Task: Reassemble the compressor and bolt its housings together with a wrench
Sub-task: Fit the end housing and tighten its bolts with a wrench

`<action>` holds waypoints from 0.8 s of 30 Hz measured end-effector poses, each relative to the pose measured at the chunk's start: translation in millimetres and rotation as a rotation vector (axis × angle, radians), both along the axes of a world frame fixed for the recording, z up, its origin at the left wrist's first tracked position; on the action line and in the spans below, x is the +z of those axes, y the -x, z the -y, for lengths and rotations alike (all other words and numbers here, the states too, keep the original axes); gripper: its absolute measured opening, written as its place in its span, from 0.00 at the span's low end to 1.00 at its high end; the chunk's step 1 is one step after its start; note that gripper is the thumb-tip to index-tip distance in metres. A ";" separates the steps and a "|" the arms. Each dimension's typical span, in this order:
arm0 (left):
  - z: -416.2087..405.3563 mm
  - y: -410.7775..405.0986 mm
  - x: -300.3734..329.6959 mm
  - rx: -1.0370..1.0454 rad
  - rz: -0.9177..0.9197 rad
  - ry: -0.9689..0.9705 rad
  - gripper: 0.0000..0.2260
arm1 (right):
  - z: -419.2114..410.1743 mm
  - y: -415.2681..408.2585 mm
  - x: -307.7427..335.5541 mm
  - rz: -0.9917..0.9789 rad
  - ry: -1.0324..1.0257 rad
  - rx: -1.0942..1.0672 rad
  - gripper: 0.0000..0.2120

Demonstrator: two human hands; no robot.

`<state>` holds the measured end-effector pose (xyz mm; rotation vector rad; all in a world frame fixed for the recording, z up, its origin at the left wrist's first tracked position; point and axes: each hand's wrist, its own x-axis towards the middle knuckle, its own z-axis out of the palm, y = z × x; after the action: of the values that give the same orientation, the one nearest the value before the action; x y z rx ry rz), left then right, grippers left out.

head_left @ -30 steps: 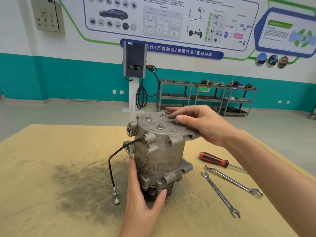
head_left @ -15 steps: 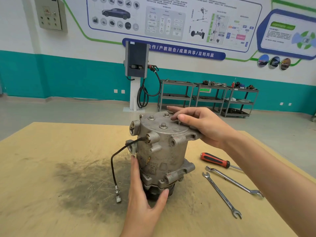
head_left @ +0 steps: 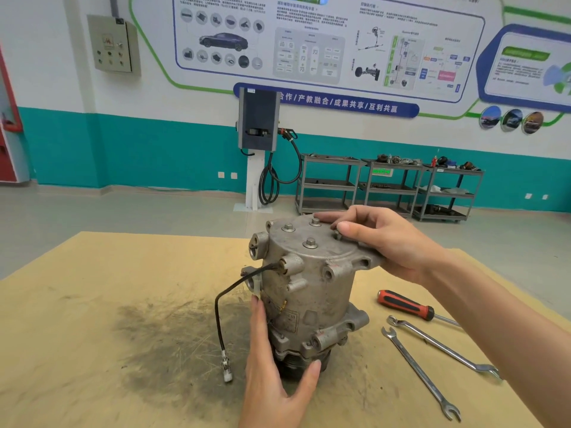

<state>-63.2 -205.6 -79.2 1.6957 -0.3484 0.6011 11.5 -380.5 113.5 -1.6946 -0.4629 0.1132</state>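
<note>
The grey metal compressor (head_left: 312, 291) stands upright on the wooden table (head_left: 77, 304), pulley end down. Its top cover (head_left: 296, 239) carries three bolts with free heads. A fourth bolt (head_left: 337, 235) sits at the cover's right edge; my right hand (head_left: 389, 242) pinches it between thumb and fingers, palm lying on the cover's flange. My left hand (head_left: 272, 381) presses straight fingers against the body's left side, the thumb spread under the pulley. Two open-end wrenches (head_left: 417, 370) (head_left: 441, 345) lie on the table to the right, untouched.
A red-and-black screwdriver (head_left: 404, 305) lies just beyond the wrenches. A black cable (head_left: 217, 316) hangs from the compressor's left side to a connector on the table. A dark grease stain (head_left: 173, 341) covers the wood left of the compressor. Shelving carts stand far behind.
The view has tilted slightly; both hands keep their places on the compressor, and the tools have not moved.
</note>
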 end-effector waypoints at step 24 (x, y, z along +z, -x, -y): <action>1.4 2.7 1.1 0.020 0.000 -0.006 0.47 | -6.3 5.6 0.5 0.013 0.026 -0.006 0.04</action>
<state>-65.8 -207.0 -78.1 1.7067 -0.3336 0.6154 5.9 -374.2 114.0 -1.7233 -0.4676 0.1040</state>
